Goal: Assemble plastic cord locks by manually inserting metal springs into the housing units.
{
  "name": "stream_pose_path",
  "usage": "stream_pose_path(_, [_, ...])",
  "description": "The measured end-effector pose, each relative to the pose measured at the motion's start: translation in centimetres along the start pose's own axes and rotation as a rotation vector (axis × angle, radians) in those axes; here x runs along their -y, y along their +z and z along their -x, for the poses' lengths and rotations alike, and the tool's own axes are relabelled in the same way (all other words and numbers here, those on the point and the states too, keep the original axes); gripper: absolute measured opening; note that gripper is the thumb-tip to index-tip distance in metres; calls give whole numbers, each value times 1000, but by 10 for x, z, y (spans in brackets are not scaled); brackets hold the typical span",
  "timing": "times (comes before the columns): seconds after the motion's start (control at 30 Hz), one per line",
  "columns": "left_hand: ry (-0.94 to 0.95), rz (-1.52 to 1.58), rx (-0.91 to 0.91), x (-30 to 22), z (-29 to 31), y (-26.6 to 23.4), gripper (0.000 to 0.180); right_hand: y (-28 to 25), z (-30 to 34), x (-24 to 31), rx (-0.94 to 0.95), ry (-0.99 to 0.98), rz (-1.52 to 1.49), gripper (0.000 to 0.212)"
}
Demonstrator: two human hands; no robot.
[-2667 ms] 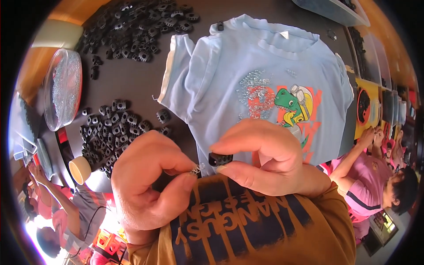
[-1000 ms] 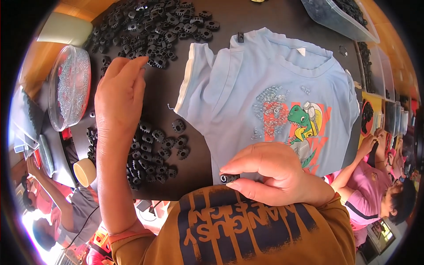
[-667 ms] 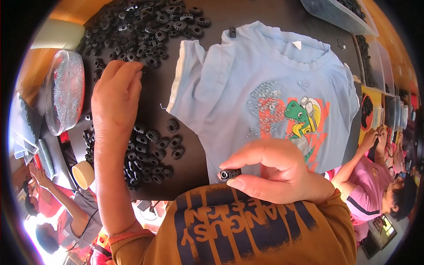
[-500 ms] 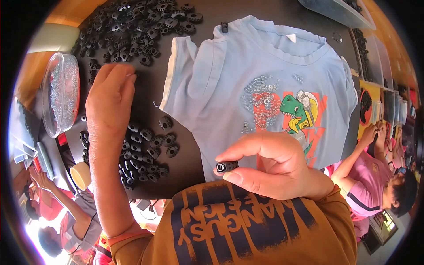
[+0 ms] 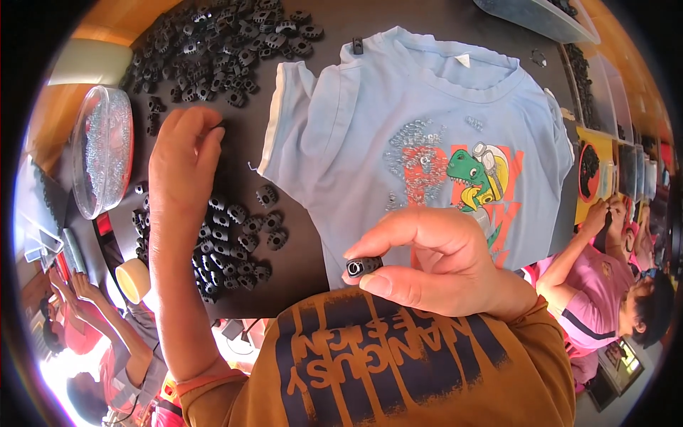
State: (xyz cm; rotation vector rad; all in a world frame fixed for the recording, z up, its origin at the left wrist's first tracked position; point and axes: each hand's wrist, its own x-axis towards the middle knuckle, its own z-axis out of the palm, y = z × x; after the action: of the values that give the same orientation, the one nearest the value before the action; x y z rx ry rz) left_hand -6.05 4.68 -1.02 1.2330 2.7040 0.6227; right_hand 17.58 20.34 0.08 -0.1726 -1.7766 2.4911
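Between the thumb and forefinger of my right hand (image 5: 434,263) is a small black plastic piece (image 5: 364,267), a pale ring showing in its end. It is held above the lower edge of a light blue T-shirt (image 5: 341,164). My left hand (image 5: 185,153) is over the dark table, just below a large pile of similar black pieces (image 5: 206,57). Its fingers are curled together, and whatever they pinch is hidden. Beside my left forearm lies a smaller group of black pieces (image 5: 228,245). Many tiny silvery spring-like bits (image 5: 413,153) are scattered on the shirt's print.
A clear round tub (image 5: 103,153) of tiny silvery bits stands at the left. One black piece (image 5: 358,45) sits at the shirt's shoulder. Clear plastic bins (image 5: 541,21) line the far right. Other people work at both sides, one in a pink shirt (image 5: 580,285).
My left hand has shifted slightly down and right beside the large pile. My right hand keeps its hold on the black piece, nearly still. The view has moved a little.
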Motion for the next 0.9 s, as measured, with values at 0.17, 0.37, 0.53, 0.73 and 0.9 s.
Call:
stream_pose_path(0.17, [-117, 180, -79, -30, 18, -10, 12, -2, -1, -2, 17, -50, 34, 23])
stream_pose_path(0.37, [-139, 771, 89, -76, 51, -28, 16, 2, -1, -2, -49, -42, -14, 15])
stream_pose_path(0.53, [-148, 1068, 243, -92, 69, -30, 22, 2, -2, 0, -26, -39, -13, 15])
stream_pose_path(0.73, [-166, 1157, 306, -96, 73, -32, 22, 2, 2, -1, 6, -43, -34, 18])
stream_pose_path(0.9, [-168, 1108, 309, -94, 74, -30, 21, 0, 1, 1, 63, -25, -8, 22])
